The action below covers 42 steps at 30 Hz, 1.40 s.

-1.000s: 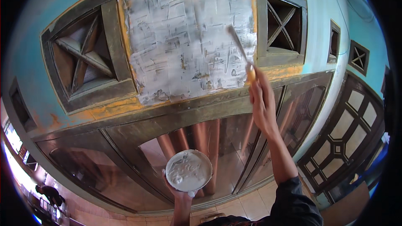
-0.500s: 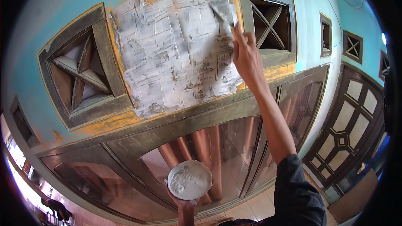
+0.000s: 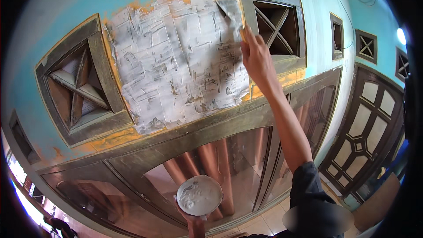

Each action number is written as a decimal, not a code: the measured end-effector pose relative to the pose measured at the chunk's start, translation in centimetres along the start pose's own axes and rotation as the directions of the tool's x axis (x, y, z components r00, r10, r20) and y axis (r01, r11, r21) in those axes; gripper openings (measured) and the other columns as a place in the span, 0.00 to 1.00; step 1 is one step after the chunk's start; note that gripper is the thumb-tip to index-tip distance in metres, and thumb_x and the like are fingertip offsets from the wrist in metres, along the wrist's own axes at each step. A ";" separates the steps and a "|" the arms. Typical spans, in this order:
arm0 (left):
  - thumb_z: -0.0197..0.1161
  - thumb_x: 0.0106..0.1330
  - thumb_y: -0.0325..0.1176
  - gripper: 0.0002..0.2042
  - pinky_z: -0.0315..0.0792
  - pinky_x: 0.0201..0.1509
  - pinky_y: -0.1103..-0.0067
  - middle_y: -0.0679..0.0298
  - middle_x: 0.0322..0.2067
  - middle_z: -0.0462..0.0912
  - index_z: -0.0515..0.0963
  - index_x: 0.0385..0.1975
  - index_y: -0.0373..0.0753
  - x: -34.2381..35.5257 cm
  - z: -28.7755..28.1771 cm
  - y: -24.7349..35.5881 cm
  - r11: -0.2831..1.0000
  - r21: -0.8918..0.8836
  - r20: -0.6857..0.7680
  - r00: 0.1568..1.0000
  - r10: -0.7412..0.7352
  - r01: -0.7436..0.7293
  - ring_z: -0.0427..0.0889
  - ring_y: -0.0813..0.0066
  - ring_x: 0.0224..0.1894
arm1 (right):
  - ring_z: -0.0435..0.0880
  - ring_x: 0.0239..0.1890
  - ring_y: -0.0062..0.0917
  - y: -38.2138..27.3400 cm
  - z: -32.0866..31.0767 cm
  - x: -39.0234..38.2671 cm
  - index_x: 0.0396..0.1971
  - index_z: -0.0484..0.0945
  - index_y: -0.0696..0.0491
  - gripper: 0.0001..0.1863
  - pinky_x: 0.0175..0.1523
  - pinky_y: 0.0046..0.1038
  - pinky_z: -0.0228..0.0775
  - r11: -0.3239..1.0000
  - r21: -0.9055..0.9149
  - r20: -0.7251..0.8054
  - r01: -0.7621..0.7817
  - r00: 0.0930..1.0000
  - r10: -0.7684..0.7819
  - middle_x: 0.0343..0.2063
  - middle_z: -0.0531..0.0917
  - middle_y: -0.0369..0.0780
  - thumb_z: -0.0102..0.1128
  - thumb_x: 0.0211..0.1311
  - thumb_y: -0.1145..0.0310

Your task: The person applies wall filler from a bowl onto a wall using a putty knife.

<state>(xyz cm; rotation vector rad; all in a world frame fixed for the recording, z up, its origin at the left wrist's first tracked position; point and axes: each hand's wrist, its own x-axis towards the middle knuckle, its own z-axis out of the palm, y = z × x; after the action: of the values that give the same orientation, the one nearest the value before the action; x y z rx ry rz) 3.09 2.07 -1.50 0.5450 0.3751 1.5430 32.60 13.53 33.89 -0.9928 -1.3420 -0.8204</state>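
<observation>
My right hand [image 3: 256, 57] is raised to the wall, closed on the handle of a putty knife [image 3: 231, 12]. The metal blade lies against the upper right part of a rough white filler patch [image 3: 172, 61], beside the right vent frame. My left hand [image 3: 194, 219] holds a round container [image 3: 199, 194] of white paste from beneath, low in front of the glass panels; its fingers are partly hidden by the container. The patch has overlapping strokes with grey showing through, and orange bare areas border it on the turquoise wall.
Wooden vents with crossed bars [image 3: 79, 88] flank the patch. Below are wood-framed glass panels [image 3: 99, 194] with copper-coloured curtains [image 3: 222, 158]. A dark panelled door [image 3: 359, 141] stands right, beside a leaning board [image 3: 376, 200]. A dark figure [image 3: 61, 227], possibly a person, is at lower left. Cables [image 3: 348, 9] hang upper right.
My right hand has risen with the knife, whose blade moved from mid-patch to the upper right edge. The view has shifted, so the wall and container appear slightly lower.
</observation>
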 end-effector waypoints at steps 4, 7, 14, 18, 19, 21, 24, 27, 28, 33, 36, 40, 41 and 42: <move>0.43 0.61 0.66 0.34 0.71 0.53 0.51 0.58 0.57 0.69 0.68 0.57 0.45 -1.3 2.2 0.5 0.981 0.161 0.029 0.994 0.107 -0.110 0.72 0.51 0.54 | 0.78 0.28 0.46 -1.0 -1.0 -5.3 0.63 0.59 0.53 0.26 0.30 0.42 0.71 0.999 -0.035 0.061 -0.007 0.998 0.009 0.33 0.75 0.50 0.50 0.65 0.72; 0.47 0.62 0.63 0.32 0.68 0.55 0.47 0.59 0.60 0.65 0.66 0.59 0.48 -1.4 1.9 0.6 0.871 0.336 0.172 0.933 0.317 -0.358 0.69 0.50 0.57 | 0.78 0.27 0.47 -1.8 -0.9 -6.1 0.63 0.59 0.54 0.26 0.29 0.43 0.70 0.996 0.068 -0.067 0.049 0.997 -0.045 0.33 0.75 0.50 0.50 0.65 0.72; 0.39 0.64 0.65 0.34 0.68 0.58 0.55 0.56 0.57 0.71 0.70 0.57 0.43 0.6 -1.9 -0.2 0.961 -0.226 0.126 0.983 -0.136 0.162 0.69 0.54 0.57 | 0.76 0.21 0.48 -0.4 -1.3 1.7 0.62 0.59 0.53 0.25 0.26 0.43 0.70 0.994 -0.061 -0.008 0.095 0.995 -0.095 0.35 0.75 0.50 0.50 0.66 0.70; 0.56 0.54 0.61 0.40 0.66 0.61 0.55 0.54 0.61 0.62 0.57 0.64 0.44 -0.9 -1.8 -0.1 0.853 0.247 0.177 0.886 0.428 -0.461 0.66 0.52 0.60 | 0.77 0.25 0.46 -1.4 0.2 -7.2 0.65 0.57 0.51 0.28 0.27 0.42 0.71 0.996 -0.005 0.155 -0.086 0.984 0.086 0.36 0.74 0.50 0.49 0.66 0.72; 0.62 0.50 0.60 0.45 0.65 0.61 0.54 0.54 0.63 0.60 0.52 0.66 0.44 -1.1 -1.4 -0.6 0.703 0.363 0.250 0.790 0.559 -0.612 0.64 0.51 0.61 | 0.78 0.27 0.44 -1.4 -0.8 -9.8 0.66 0.55 0.50 0.29 0.29 0.42 0.72 0.995 0.008 0.171 -0.098 0.981 0.095 0.37 0.74 0.50 0.49 0.65 0.73; 0.68 0.47 0.58 0.51 0.65 0.62 0.54 0.54 0.65 0.57 0.48 0.68 0.45 -1.6 -1.9 -0.8 0.498 0.473 0.331 0.671 0.664 -0.726 0.63 0.51 0.62 | 0.78 0.29 0.43 -1.1 -1.4 -13.4 0.67 0.54 0.50 0.31 0.30 0.41 0.72 0.998 0.019 0.112 -0.062 0.992 0.060 0.38 0.73 0.50 0.49 0.65 0.75; 0.70 0.44 0.57 0.54 0.64 0.63 0.53 0.52 0.65 0.55 0.44 0.69 0.45 -1.4 -3.6 -0.9 0.648 0.436 0.202 0.769 0.606 -0.625 0.62 0.51 0.63 | 0.77 0.32 0.41 -1.0 -2.1 -12.6 0.68 0.54 0.49 0.33 0.32 0.40 0.71 0.993 0.059 0.097 -0.102 0.991 0.096 0.39 0.72 0.50 0.51 0.63 0.77; 0.72 0.42 0.55 0.57 0.63 0.63 0.52 0.50 0.65 0.53 0.41 0.69 0.45 -0.9 -6.0 0.2 0.765 0.393 0.080 0.848 0.524 -0.510 0.62 0.51 0.63 | 0.75 0.27 0.37 -1.7 -2.2 -7.4 0.65 0.59 0.51 0.31 0.31 0.35 0.68 0.970 0.171 0.103 -0.171 0.983 0.155 0.36 0.74 0.50 0.54 0.61 0.78; 0.73 0.41 0.55 0.58 0.63 0.63 0.51 0.50 0.65 0.52 0.39 0.69 0.45 -0.9 -6.4 0.5 0.801 0.369 0.043 0.870 0.492 -0.471 0.61 0.51 0.63 | 0.74 0.25 0.37 -1.8 -2.1 -5.5 0.64 0.61 0.52 0.30 0.30 0.34 0.68 0.955 0.237 0.082 -0.176 0.983 0.161 0.34 0.74 0.50 0.55 0.61 0.78; 0.47 0.58 0.69 0.39 0.65 0.54 0.41 0.57 0.59 0.66 0.62 0.63 0.45 -2.3 1.4 0.5 0.530 0.376 0.353 0.646 0.676 -0.760 0.64 0.48 0.60 | 0.76 0.25 0.39 0.8 -0.9 -3.4 0.63 0.62 0.53 0.29 0.31 0.35 0.70 0.983 0.179 0.012 -0.042 0.999 0.041 0.31 0.76 0.51 0.55 0.61 0.77; 0.49 0.61 0.65 0.36 0.60 0.65 0.52 0.56 0.59 0.68 0.66 0.61 0.42 -2.5 0.5 1.7 0.372 0.560 0.363 0.623 0.693 -0.740 0.64 0.51 0.61 | 0.78 0.28 0.43 -0.5 -0.9 -8.9 0.64 0.59 0.55 0.30 0.35 0.38 0.72 0.972 0.164 0.161 -0.168 0.977 0.141 0.33 0.77 0.51 0.52 0.62 0.78; 0.52 0.59 0.65 0.39 0.56 0.66 0.48 0.55 0.66 0.58 0.60 0.65 0.42 -0.9 -4.6 3.2 0.942 -0.331 0.107 0.994 -0.020 0.054 0.57 0.48 0.66 | 0.78 0.33 0.44 -1.2 -2.4 -14.7 0.66 0.55 0.54 0.31 0.37 0.40 0.71 0.978 0.166 0.141 -0.122 0.985 0.099 0.36 0.76 0.51 0.51 0.64 0.77; 0.52 0.60 0.64 0.39 0.55 0.66 0.48 0.55 0.67 0.56 0.59 0.65 0.43 -0.9 -4.2 3.2 0.933 -0.346 0.202 0.979 -0.033 0.103 0.55 0.48 0.67 | 0.78 0.33 0.44 -0.9 -2.6 -14.2 0.66 0.55 0.54 0.31 0.37 0.40 0.71 0.980 0.158 0.140 -0.123 0.985 0.101 0.36 0.76 0.51 0.51 0.64 0.77; 0.52 0.60 0.64 0.39 0.55 0.66 0.48 0.55 0.67 0.56 0.59 0.65 0.43 -0.7 -4.4 3.0 0.932 -0.346 0.205 0.978 -0.041 0.111 0.55 0.48 0.67 | 0.77 0.34 0.45 -0.6 -2.7 -13.2 0.66 0.55 0.54 0.30 0.38 0.40 0.71 0.975 0.158 0.137 -0.158 0.981 0.136 0.38 0.76 0.51 0.50 0.64 0.78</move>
<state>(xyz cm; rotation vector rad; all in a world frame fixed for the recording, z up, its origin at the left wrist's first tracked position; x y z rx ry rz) -1.81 1.68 -3.57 0.3860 -0.0369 1.4247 32.03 9.85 20.97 -1.0097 -1.4015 -0.5304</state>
